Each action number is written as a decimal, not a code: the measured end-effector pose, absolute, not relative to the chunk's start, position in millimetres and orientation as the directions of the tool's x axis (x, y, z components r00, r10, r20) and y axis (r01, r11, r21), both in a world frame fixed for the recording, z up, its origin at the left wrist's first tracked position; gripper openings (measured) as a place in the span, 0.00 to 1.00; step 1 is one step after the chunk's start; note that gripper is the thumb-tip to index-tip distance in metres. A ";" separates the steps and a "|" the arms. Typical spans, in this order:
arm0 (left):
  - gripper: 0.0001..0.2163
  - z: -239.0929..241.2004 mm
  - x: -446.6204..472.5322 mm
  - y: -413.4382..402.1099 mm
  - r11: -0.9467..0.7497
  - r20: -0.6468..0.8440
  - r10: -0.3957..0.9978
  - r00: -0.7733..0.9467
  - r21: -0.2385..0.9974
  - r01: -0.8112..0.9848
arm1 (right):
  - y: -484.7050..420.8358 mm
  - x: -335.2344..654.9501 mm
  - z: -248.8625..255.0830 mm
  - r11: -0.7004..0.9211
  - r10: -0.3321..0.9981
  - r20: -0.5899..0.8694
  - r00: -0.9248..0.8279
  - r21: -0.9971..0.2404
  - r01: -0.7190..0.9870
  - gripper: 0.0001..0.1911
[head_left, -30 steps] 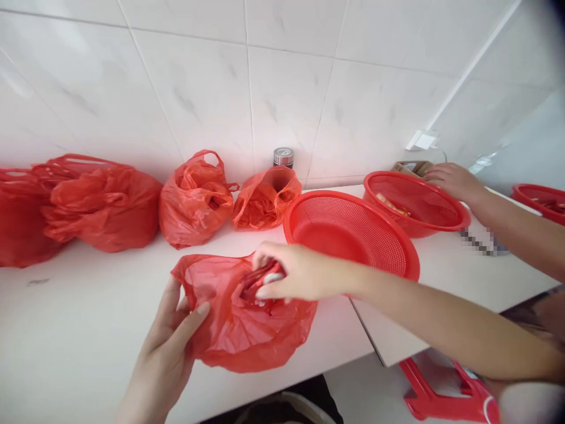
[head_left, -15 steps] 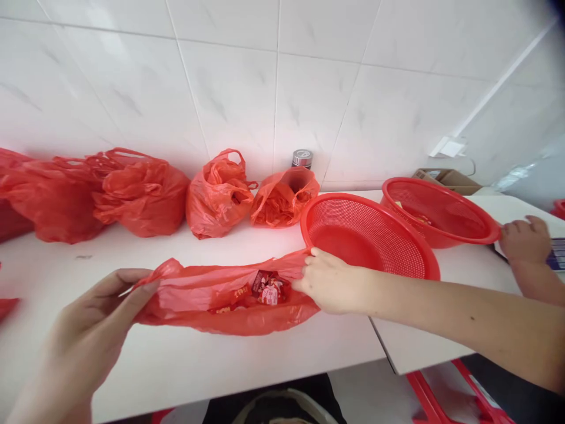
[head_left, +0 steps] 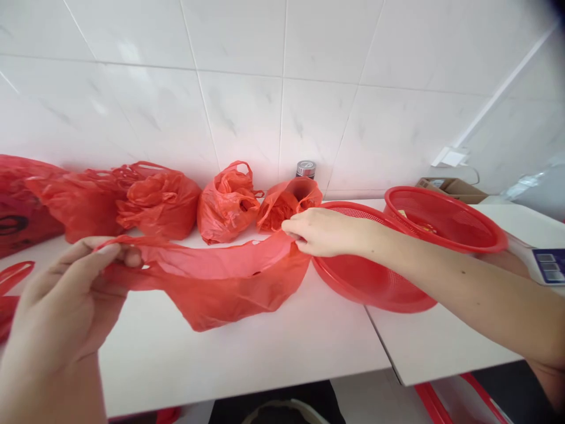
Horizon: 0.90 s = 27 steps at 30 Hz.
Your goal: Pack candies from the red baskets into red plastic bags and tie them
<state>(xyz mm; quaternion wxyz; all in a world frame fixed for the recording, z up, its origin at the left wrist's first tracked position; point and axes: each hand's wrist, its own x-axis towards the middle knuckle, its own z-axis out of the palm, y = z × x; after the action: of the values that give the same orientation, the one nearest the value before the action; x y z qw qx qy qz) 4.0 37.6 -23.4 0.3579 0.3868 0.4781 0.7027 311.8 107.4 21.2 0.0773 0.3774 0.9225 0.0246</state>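
Observation:
A thin red plastic bag (head_left: pixel 233 294) hangs stretched between my two hands, its mouth spread wide. My left hand (head_left: pixel 83 288) pinches the bag's left end between thumb and fingers. At the right end, my right hand (head_left: pixel 318 229) grips the bag's edge, above the rim of a red perforated basket (head_left: pixel 375 288). The bag's front side hides nearly everything inside; only a tiny dark spot shows. The bag sags lowest to the left of its middle, over the white table (head_left: pixel 247 365).
Several filled red bags (head_left: pixel 161 203) line the tiled wall. A silver-lidded container (head_left: pixel 306 169) stands behind them. A second red basket (head_left: pixel 450 218) holds some yellowish packets. Behind it lies a cardboard box (head_left: pixel 454 189). Another person's arm (head_left: pixel 505 262) shows partly at right.
Both hands have lifted the bag, and the wrapped sweets seen inside it are now hidden. The other person's hand has moved from the second basket's rim to below it, mostly hidden.

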 end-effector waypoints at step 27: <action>0.10 30.0 37.4 69.4 -0.369 0.332 0.927 -0.175 0.892 -0.262 | 128.2 321.7 88.5 0.780 0.622 0.604 -0.498 -0.537 0.323 0.07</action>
<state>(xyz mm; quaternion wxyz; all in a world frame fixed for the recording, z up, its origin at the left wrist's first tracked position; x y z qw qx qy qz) 37.4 69.4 30.0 0.4370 0.4709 0.3527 0.6804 321.7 128.2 88.5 -0.4162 0.2791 0.8465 -0.1797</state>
